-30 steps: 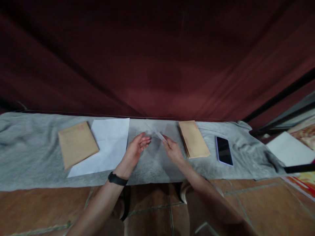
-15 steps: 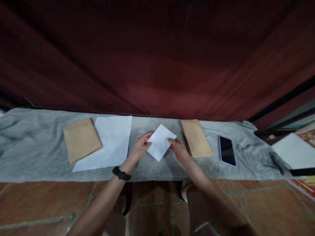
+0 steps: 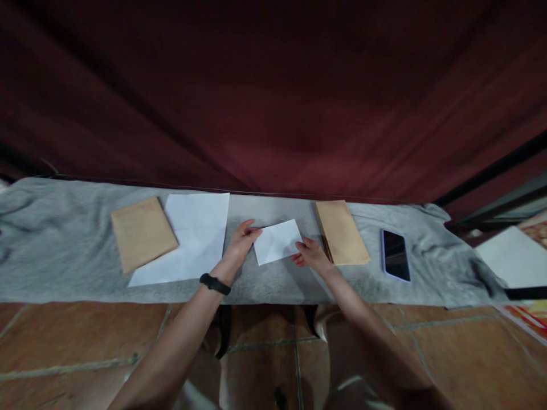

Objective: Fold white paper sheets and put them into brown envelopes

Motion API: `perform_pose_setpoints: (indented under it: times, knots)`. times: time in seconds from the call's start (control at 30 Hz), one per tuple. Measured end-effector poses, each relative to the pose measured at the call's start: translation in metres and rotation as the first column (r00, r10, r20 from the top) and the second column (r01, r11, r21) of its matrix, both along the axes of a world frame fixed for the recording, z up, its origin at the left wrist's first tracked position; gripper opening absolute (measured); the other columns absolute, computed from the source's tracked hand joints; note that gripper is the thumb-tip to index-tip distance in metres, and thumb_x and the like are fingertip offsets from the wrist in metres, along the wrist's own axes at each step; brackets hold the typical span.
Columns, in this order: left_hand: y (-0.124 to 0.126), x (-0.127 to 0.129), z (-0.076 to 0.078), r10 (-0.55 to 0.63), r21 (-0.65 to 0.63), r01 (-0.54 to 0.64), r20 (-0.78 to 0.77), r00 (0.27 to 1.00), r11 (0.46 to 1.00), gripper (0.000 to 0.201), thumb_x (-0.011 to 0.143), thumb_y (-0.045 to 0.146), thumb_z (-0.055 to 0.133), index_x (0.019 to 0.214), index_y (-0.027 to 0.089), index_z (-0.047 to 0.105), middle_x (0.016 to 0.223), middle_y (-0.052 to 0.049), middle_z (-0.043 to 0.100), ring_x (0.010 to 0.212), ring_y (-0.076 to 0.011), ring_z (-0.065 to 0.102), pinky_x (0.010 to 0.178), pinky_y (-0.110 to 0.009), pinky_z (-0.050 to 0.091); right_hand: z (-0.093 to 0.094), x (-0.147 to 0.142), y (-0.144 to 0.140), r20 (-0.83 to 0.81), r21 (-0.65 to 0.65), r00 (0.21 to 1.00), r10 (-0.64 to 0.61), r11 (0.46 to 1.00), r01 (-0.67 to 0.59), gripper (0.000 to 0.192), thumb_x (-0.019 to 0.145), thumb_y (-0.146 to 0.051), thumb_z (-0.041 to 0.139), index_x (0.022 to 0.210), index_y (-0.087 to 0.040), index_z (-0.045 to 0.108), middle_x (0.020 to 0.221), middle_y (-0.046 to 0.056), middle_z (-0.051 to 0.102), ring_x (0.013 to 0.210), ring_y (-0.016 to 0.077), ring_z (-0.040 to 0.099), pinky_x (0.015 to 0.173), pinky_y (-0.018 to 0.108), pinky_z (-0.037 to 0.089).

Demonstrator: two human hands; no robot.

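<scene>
Between my two hands is a small folded sheet of white paper (image 3: 277,242), held above the grey cloth at a slight tilt. My left hand (image 3: 243,239), with a black band on the wrist, pinches its upper left corner. At its lower right edge, my right hand (image 3: 310,253) grips the paper between thumb and fingers. Close to the right hand lies a stack of brown envelopes (image 3: 343,233). Left of my hands, a large white sheet (image 3: 199,233) rests flat, with a brown envelope (image 3: 143,233) overlapping its left side.
A grey cloth (image 3: 64,245) covers the long narrow table. A phone in a lilac case (image 3: 395,255) lies right of the envelope stack. Behind the table hangs a dark red curtain (image 3: 273,125). At far right is another white sheet (image 3: 515,256). The floor is tiled (image 3: 265,364).
The folded paper has turned from a diamond-like angle to lying nearly lengthwise, and it looks lower and wider. Both hands have shifted their grip along its edges.
</scene>
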State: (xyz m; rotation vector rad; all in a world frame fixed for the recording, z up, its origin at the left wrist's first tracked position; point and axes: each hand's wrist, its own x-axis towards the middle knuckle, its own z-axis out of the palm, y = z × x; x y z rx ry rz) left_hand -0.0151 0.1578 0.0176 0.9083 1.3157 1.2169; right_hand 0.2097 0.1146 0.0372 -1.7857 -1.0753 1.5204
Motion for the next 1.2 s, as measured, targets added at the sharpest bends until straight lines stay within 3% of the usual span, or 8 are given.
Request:
perform_pose_setpoints:
  times: [0.17,0.23,0.33,0.43,0.6,0.7,0.97,1.2]
  knots:
    - [-0.002,0.001,-0.007,-0.019,0.087,0.041,-0.244,0.97,0.995,0.069,0.064,0.005,0.065,0.132,0.021,0.065,0.107,-0.002,0.069,0.076,-0.0115,0.061,0.071,-0.024,0.051,0.002,0.004,-0.004,0.08,-0.042,0.992,0.102,0.994,-0.099,0.015,0.103,-0.023,0.048,0.099,-0.019,0.061,0.058,-0.003,0.069,0.045,0.012,0.062,0.048,0.019,0.051]
    - [0.0,0.003,-0.008,-0.019,0.112,0.066,-0.374,0.927,0.991,0.07,0.066,0.001,0.061,0.133,0.021,0.066,0.108,-0.003,0.069,0.076,-0.0115,0.061,0.074,-0.025,0.053,0.002,0.007,-0.009,0.27,0.012,0.946,0.177,0.982,-0.187,0.015,0.102,-0.025,0.051,0.101,-0.019,0.064,0.062,-0.001,0.071,0.051,0.0131,0.065,0.052,0.019,0.05]
    - [0.001,0.005,-0.009,-0.014,0.155,0.112,-0.526,0.85,0.981,0.068,0.069,-0.002,0.059,0.134,0.019,0.066,0.109,-0.005,0.069,0.084,-0.015,0.064,0.086,-0.031,0.056,0.002,0.01,-0.018,0.733,0.16,0.672,0.107,0.933,-0.323,0.023,0.102,-0.029,0.053,0.114,-0.016,0.067,0.082,0.008,0.077,0.075,0.0214,0.075,0.069,0.028,0.056]
    - [-0.001,0.008,-0.007,-0.02,0.191,0.18,-0.629,0.777,0.965,0.068,0.074,-0.003,0.057,0.138,0.019,0.064,0.115,-0.007,0.068,0.099,-0.0199,0.066,0.1,-0.037,0.055,0.0,0.007,-0.022,0.887,0.308,0.453,-0.087,0.843,-0.442,0.034,0.103,-0.03,0.051,0.129,-0.011,0.063,0.109,0.02,0.076,0.105,0.0317,0.072,0.091,0.041,0.056]
    - [-0.009,0.013,-0.005,0.0,0.243,0.259,-0.73,0.684,0.935,0.069,0.077,-0.003,0.056,0.142,0.02,0.06,0.134,-0.01,0.062,0.125,-0.0246,0.061,0.116,-0.041,0.047,-0.013,-0.015,-0.013,0.836,0.439,0.549,-0.029,0.634,-0.636,0.047,0.107,-0.029,0.036,0.147,-0.01,0.054,0.151,0.018,0.058,0.14,0.0271,0.053,0.117,0.043,0.043]
    - [-0.011,0.016,-0.006,0.031,0.27,0.271,-0.76,0.65,0.924,0.068,0.079,-0.003,0.055,0.142,0.02,0.058,0.144,-0.011,0.056,0.135,-0.0255,0.056,0.12,-0.042,0.044,-0.026,-0.03,-0.011,0.841,0.4,0.536,0.073,0.582,-0.708,0.051,0.108,-0.032,0.034,0.153,-0.011,0.049,0.163,0.014,0.044,0.151,0.0247,0.041,0.126,0.043,0.033]
    - [-0.016,0.02,-0.01,0.039,0.257,0.292,-0.808,0.588,0.921,0.061,0.088,0.002,0.052,0.147,0.016,0.053,0.164,-0.015,0.037,0.149,-0.0262,0.045,0.123,-0.041,0.042,-0.042,-0.039,-0.018,0.894,0.312,0.44,0.084,0.587,-0.747,0.058,0.109,-0.041,0.035,0.159,-0.011,0.041,0.169,0.015,0.03,0.157,0.0277,0.029,0.129,0.049,0.023]
    - [-0.055,0.043,-0.009,-0.046,0.151,0.495,-0.931,0.363,0.856,0.055,0.107,0.039,0.041,0.154,0.011,0.045,0.166,-0.018,0.037,0.157,-0.0279,0.029,0.13,-0.05,0.023,-0.041,-0.036,-0.019,0.923,0.244,0.373,0.099,0.598,-0.763,0.057,0.106,-0.026,0.035,0.162,-0.014,0.035,0.171,0.013,0.026,0.158,0.0262,0.028,0.13,0.048,0.023]
